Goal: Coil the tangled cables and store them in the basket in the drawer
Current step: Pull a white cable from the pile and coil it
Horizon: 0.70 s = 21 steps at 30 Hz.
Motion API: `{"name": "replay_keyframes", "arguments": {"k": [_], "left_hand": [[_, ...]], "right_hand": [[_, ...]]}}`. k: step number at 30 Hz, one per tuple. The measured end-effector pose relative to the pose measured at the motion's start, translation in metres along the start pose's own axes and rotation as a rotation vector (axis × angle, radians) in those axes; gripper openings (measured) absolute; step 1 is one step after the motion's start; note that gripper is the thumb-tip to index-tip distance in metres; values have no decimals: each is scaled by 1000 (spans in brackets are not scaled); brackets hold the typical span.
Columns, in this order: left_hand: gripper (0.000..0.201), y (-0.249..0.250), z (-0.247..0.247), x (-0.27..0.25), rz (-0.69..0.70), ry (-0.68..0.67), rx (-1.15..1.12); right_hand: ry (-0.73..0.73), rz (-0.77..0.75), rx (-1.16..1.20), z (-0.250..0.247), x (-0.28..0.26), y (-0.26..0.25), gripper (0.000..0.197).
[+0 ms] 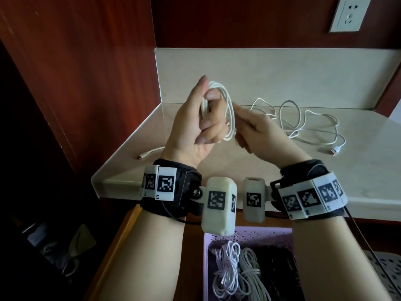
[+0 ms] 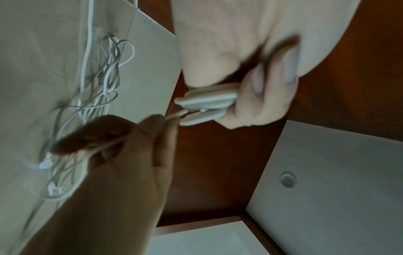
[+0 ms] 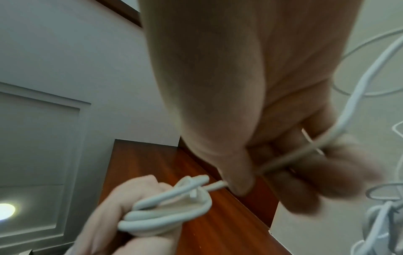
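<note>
Head view showed the left hand (image 1: 195,124) raised above the counter (image 1: 358,170), its fingers curled round a coil (image 1: 227,109) of white cable. The coil's loops stood roughly upright, with the long axis running from the fingertips down toward the palm. The right hand (image 1: 260,131) sat just beside the coil, thumb and fingers pinching the free run of the same cable (image 3: 290,158) close to where it left the loops. The uncoiled remainder (image 1: 303,122) lay in loose, overlapping curves on the counter to the right, ending in a plug (image 1: 334,151) near the front edge; another plug end (image 1: 143,157) lay on the counter to the left. Below the counter, the open drawer (image 1: 121,246) held a lilac basket (image 1: 249,234) already containing two tied cable bundles (image 1: 236,272). The cable appeared light, soft and smooth, so it would probably spring open if released. It should be gripped across all loops at once, and the free run taken near the coil.
</note>
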<state>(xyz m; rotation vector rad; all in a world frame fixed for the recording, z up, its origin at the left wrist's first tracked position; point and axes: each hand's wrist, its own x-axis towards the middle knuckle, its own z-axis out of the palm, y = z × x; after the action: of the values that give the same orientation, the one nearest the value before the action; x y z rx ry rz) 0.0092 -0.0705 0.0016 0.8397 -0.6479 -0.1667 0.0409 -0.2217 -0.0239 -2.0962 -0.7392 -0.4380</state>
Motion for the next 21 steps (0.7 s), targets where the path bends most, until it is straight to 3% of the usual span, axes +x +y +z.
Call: {"name": "replay_keyframes", "arguments": {"k": [6, 11, 14, 16, 18, 21], "left_hand": [[40, 9, -13, 5, 290, 315, -118], [50, 21, -26, 4, 523, 563, -4], [37, 23, -33, 6, 590, 683, 136], [37, 20, -37, 8, 619, 756, 326], [42, 15, -46, 11, 627, 792, 695], [49, 3, -54, 14, 400, 706, 1191]], "right_hand": [[-313, 241, -338, -4, -6, -5, 28], [-458, 301, -348, -15, -9, -9, 20], [-485, 264, -281, -19, -10, -13, 18], [-486, 218, -169, -22, -12, -21, 15], [-452, 165, -30, -26, -14, -31, 9], [-276, 125, 50, -34, -16, -38, 4]]}}
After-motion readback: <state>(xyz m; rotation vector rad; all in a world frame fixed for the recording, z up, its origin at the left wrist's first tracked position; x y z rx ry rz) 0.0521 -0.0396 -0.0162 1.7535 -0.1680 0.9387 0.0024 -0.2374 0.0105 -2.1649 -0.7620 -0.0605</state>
